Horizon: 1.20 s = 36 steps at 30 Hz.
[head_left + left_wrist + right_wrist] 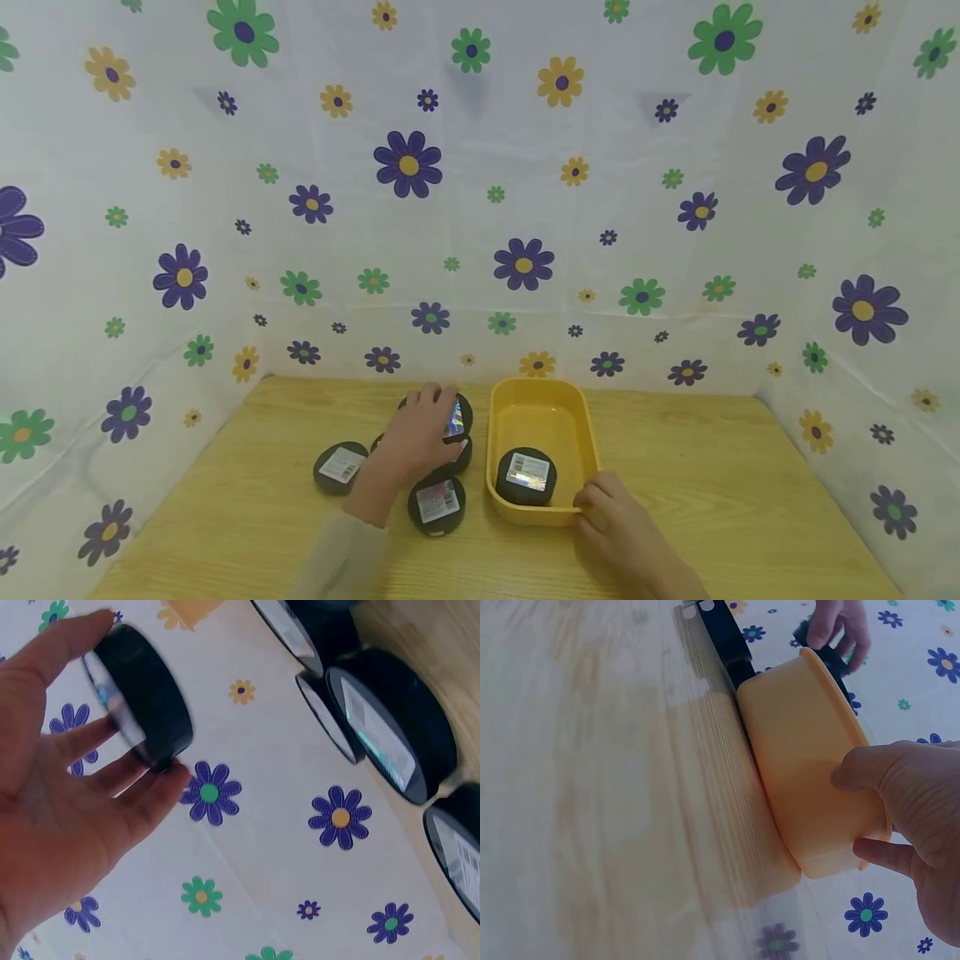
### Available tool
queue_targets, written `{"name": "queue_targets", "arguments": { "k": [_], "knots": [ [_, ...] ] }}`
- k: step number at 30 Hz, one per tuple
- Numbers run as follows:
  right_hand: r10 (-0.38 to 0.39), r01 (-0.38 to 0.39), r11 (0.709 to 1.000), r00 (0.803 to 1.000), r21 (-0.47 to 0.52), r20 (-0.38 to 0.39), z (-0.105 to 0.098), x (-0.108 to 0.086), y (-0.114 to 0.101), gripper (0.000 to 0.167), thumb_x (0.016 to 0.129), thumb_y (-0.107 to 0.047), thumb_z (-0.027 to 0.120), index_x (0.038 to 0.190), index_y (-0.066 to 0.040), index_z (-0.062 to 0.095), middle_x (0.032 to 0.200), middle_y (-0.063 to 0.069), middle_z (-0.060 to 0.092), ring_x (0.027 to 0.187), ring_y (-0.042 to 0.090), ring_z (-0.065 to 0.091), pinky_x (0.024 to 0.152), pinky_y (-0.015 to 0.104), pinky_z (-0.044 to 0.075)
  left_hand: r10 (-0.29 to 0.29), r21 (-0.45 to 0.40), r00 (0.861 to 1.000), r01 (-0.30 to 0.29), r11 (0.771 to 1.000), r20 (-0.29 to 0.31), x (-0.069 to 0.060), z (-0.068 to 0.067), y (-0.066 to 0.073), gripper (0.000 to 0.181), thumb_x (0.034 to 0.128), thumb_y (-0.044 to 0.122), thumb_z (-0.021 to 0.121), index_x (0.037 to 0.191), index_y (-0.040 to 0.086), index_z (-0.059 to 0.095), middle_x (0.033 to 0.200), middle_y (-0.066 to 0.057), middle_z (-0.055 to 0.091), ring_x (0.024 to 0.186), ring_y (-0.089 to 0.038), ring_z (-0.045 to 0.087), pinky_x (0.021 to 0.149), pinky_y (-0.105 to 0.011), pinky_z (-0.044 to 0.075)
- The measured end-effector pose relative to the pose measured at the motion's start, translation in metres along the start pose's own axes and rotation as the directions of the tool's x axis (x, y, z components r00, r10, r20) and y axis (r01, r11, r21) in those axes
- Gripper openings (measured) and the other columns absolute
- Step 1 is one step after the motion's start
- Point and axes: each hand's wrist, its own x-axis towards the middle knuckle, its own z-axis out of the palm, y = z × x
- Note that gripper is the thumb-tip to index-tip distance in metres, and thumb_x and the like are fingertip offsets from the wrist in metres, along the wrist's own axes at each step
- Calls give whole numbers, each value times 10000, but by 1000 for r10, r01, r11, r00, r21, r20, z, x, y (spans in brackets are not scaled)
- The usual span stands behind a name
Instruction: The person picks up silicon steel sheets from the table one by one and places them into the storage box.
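Note:
My left hand grips a flat, round black container by its edge. In the left wrist view it is held up apart from the others, thumb on one side and fingertips on the other. A shiny label covers part of its face. My right hand holds the near right corner of a yellow plastic tray, thumb on the outer wall in the right wrist view. Inside the tray's near end lies one black container with a white label.
Left of the tray, more labelled black containers lie on the wooden table: one at the far left, one nearer me, and others partly hidden beneath my left hand. A white flower-patterned sheet surrounds the table's back and sides.

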Motion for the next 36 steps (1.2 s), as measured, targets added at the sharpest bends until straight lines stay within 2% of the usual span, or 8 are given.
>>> {"name": "queue_targets", "arguments": {
  "k": [6,10,14,17,21,25,31,36],
  "knots": [
    [-7,7,1000,1000,6,-7,1,-1,1,300,706,-62,839,857,-198,619,924,-135,502,850,27,490,754,217,483,51,-17,993,-53,998,-110,14,6,10,812,818,340,780,1467,84,365,1396,-215,426,1258,-398,457,955,-519,494],
    [-25,25,1000,999,6,-24,0,-1,1,299,698,-59,839,852,-196,623,924,-128,509,851,29,501,760,199,476,80,-31,986,-85,996,-148,23,14,16,812,832,344,765,1476,85,344,1411,-230,406,1260,-411,449,918,-505,516],
    [-18,18,1000,1000,2,-21,0,-1,1,295,701,-64,842,852,-192,624,926,-123,508,854,36,505,756,230,502,73,-90,989,-86,992,-131,30,21,22,823,848,331,757,1501,101,313,1447,-230,368,1285,-415,416,855,-531,537],
    [-15,15,1000,1000,-4,-16,1,0,1,299,700,-59,845,854,-190,624,928,-118,509,860,44,509,761,247,515,70,-117,992,-82,990,-103,35,26,26,839,864,337,751,1521,110,281,1475,-219,335,1313,-407,389,872,-530,535],
    [-16,16,1000,1000,-5,-15,0,0,2,290,708,-58,839,858,-194,632,933,-120,518,862,45,512,764,242,513,96,-112,992,-105,988,-87,42,34,32,862,868,336,758,1530,90,263,1477,-216,319,1318,-403,379,895,-473,534],
    [-5,5,1000,1000,8,-6,-1,0,1,268,727,-66,825,865,-194,634,943,-129,516,863,38,503,760,241,508,111,-111,991,-119,987,-76,46,43,36,869,861,337,768,1528,90,270,1485,-207,319,1329,-400,377,874,-478,543],
    [31,-32,999,999,29,26,-2,-1,1,249,756,-65,805,880,-198,636,961,-145,506,875,31,490,765,249,509,130,-118,991,-134,984,-35,51,53,42,859,873,328,761,1532,105,259,1523,-196,281,1372,-375,348,972,-498,497],
    [20,-21,999,999,30,26,-2,-1,3,247,766,-61,800,895,-196,638,968,-145,510,872,25,490,766,240,508,182,-109,983,-184,977,-28,54,56,46,846,883,302,754,1528,98,246,1537,-221,249,1388,-400,335,1018,-487,467]
  ]
}}
